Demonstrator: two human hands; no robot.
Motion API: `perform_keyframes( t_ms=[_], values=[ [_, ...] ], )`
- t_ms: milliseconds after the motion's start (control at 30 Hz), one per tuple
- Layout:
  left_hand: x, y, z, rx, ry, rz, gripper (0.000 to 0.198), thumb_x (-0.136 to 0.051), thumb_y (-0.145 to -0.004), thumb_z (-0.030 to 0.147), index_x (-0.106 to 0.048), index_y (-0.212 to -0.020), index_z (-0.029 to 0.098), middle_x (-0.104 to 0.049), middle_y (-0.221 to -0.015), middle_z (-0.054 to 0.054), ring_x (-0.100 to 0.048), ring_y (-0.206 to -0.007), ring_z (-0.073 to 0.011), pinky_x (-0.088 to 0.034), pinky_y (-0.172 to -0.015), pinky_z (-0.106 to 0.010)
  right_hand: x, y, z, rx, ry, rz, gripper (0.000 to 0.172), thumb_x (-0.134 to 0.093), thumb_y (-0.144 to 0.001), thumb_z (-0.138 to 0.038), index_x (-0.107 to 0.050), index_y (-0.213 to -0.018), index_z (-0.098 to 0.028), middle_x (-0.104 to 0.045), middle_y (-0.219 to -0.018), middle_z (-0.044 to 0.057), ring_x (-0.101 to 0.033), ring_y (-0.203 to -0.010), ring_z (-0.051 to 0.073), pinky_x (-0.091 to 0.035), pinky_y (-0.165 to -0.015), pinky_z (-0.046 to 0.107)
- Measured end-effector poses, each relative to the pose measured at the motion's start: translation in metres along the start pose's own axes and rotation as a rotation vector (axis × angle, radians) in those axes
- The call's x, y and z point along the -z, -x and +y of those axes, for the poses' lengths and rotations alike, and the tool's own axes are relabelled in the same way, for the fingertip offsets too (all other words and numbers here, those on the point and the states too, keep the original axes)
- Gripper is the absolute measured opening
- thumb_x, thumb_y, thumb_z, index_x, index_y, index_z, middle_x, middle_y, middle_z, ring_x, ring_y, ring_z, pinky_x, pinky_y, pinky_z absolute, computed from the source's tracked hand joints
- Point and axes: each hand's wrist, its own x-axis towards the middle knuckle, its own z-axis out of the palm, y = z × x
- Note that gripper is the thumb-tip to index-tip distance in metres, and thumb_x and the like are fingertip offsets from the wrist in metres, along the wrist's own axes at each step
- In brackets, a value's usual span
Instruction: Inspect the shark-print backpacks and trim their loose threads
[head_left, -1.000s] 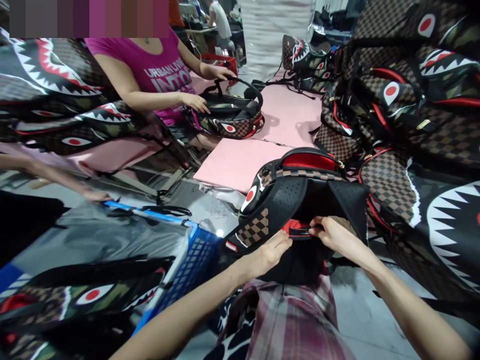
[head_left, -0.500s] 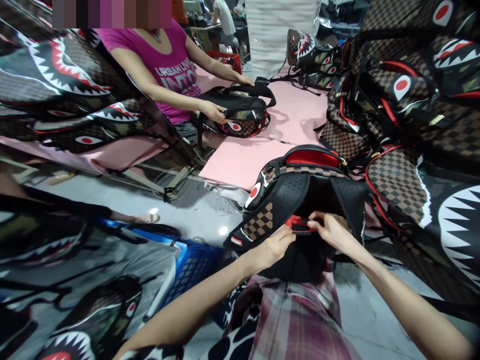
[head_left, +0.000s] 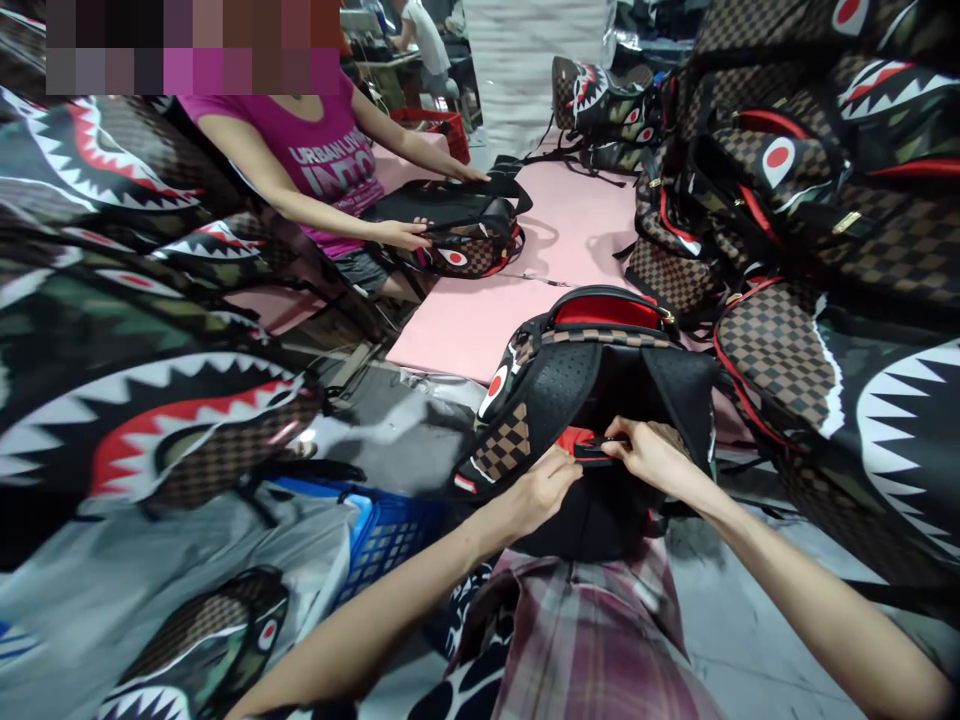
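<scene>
A backpack (head_left: 600,520) with a black padded back, brown check trim and a red-and-white eye patch rests on my lap, leaning against the pink table's edge. Across its back runs a small red-lined opening (head_left: 576,438). My left hand (head_left: 546,490) is closed on the left end of that opening's edge. Fingers pinched, my right hand (head_left: 651,456) grips the black edge at its right end. Exactly what lies between the fingertips is partly hidden.
Across the pink table (head_left: 457,315), a co-worker in a magenta shirt (head_left: 307,160) handles another black backpack (head_left: 457,215). Shark-mouth backpacks pile up at right (head_left: 795,370). A large shark-mouth bag (head_left: 187,430) fills the left, above a blue crate (head_left: 390,545).
A large shark-mouth backpack has come into the left foreground. My hands stay at the red-lined opening, with slight finger movement. The whole scene has shifted a little left in view.
</scene>
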Motion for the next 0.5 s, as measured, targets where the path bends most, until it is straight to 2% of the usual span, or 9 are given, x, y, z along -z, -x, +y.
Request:
perform_keyframes(
  t_ms=[233, 400, 500],
  values=[
    [0.0, 0.0, 0.004, 0.052, 0.017, -0.027, 0.019, -0.042, -0.086, 0.007, -0.055, -0.097, 0.017, -0.06, -0.09, -0.004, -0.057, -0.091, -0.0146, -0.047, -0.088, -0.031, 0.005, 0.0, 0.002, -0.027, -0.168, 0.002, 0.014, -0.049, -0.078, -0.029, -0.059, -0.075, -0.019, -0.061, -0.065, -0.002, -0.054, -0.061, 0.013, -0.034, -0.059, 0.022],
    [0.003, -0.015, 0.001, 0.329, -0.025, -0.016, 0.017, -0.041, -0.089, 0.019, -0.053, -0.101, 0.017, -0.059, -0.088, -0.005, -0.057, -0.082, -0.0155, -0.048, -0.077, -0.03, 0.002, -0.001, 0.003, -0.09, -0.217, 0.039, 0.018, -0.05, -0.076, -0.033, -0.059, -0.078, -0.018, -0.061, -0.068, -0.002, -0.054, -0.062, 0.013, -0.035, -0.06, 0.024],
    [0.01, -0.037, -0.006, 0.394, 0.037, -0.157, 0.02, -0.047, -0.083, 0.017, -0.058, -0.1, 0.017, -0.058, -0.092, -0.005, -0.057, -0.084, -0.016, -0.047, -0.077, -0.029, 0.0, -0.002, 0.004, -0.071, -0.239, 0.053, 0.018, -0.05, -0.076, -0.033, -0.058, -0.08, -0.017, -0.061, -0.072, -0.001, -0.054, -0.065, 0.013, -0.035, -0.061, 0.024]
  ],
)
